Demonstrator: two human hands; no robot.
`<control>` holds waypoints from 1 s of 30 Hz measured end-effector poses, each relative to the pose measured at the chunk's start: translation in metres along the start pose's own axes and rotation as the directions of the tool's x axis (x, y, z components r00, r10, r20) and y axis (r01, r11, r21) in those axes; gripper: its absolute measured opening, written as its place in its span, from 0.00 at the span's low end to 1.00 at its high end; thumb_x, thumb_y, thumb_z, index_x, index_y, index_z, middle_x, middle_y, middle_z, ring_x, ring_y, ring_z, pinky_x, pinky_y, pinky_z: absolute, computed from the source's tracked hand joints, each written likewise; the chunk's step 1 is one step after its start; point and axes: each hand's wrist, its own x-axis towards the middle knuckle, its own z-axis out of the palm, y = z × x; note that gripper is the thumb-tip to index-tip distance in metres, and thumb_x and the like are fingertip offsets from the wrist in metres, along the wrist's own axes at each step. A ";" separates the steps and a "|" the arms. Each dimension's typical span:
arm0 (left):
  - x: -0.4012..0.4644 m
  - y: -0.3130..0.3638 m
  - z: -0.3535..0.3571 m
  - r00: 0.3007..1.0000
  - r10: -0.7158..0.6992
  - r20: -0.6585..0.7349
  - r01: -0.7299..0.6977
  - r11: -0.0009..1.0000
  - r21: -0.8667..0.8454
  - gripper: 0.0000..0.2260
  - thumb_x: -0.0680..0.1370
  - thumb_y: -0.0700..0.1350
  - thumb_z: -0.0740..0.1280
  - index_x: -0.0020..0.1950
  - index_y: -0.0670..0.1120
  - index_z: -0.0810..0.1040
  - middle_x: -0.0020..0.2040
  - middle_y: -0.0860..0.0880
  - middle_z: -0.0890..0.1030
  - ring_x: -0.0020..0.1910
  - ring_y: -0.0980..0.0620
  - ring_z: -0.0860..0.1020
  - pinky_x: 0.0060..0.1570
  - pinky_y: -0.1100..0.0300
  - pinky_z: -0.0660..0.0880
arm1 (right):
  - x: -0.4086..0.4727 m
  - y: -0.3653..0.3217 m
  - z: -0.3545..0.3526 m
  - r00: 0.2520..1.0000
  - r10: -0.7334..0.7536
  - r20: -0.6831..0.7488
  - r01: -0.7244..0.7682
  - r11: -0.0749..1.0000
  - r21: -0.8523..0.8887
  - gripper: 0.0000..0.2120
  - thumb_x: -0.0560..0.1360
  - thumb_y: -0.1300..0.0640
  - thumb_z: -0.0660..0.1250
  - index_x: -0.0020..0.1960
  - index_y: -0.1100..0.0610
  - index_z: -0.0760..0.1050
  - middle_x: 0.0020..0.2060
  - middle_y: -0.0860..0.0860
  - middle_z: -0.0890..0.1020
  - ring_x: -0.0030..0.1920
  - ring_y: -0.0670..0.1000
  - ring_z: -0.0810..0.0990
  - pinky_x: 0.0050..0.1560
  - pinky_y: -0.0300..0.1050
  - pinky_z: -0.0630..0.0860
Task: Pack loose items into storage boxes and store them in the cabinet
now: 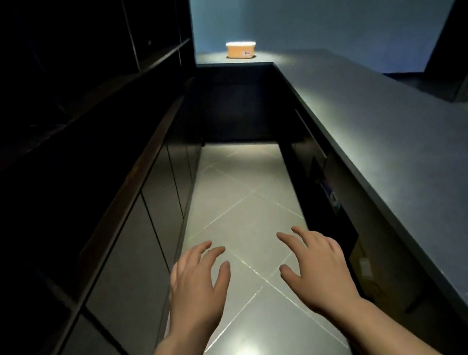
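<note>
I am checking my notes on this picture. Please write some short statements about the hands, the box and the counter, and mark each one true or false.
1. Both hands, left hand and right hand, are empty. True.
2. The orange box sits on the floor. False: it sits on the far end of the counter.
3. The fingers are spread open. True.
4. The left hand touches the box. False: the box is far away.

Both hands, the left hand (195, 285) and the right hand (318, 264), hover empty with fingers spread above the tiled floor (238, 194) between a dark cabinet (130, 222) and a long counter (400, 129), where 1 storage box (241, 49) stands far off.
</note>
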 end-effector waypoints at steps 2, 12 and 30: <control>0.035 -0.004 0.010 1.000 0.009 -0.001 -0.009 1.000 -0.001 0.13 0.79 0.51 0.62 0.63 0.57 0.75 0.66 0.58 0.71 0.68 0.57 0.64 0.65 0.62 0.53 | 0.035 0.004 0.003 1.000 0.009 -0.001 -0.009 1.000 0.007 0.27 0.76 0.43 0.59 0.74 0.40 0.58 0.74 0.45 0.61 0.73 0.49 0.59 0.73 0.46 0.48; 0.258 -0.034 0.038 0.992 0.127 0.006 -0.127 0.991 0.030 0.13 0.78 0.51 0.63 0.62 0.54 0.77 0.65 0.55 0.73 0.67 0.55 0.66 0.67 0.57 0.58 | 0.245 -0.005 0.011 0.991 0.093 -0.100 -0.098 0.994 -0.039 0.27 0.76 0.45 0.60 0.74 0.44 0.62 0.73 0.47 0.64 0.71 0.49 0.62 0.71 0.46 0.52; 0.601 -0.005 0.148 0.961 0.274 0.028 -0.274 0.962 -0.006 0.15 0.79 0.52 0.62 0.65 0.54 0.74 0.67 0.55 0.72 0.69 0.55 0.64 0.67 0.60 0.55 | 0.568 0.074 0.035 0.969 0.163 -0.186 -0.172 0.984 -0.038 0.27 0.75 0.45 0.61 0.73 0.44 0.64 0.73 0.47 0.64 0.72 0.49 0.61 0.72 0.48 0.50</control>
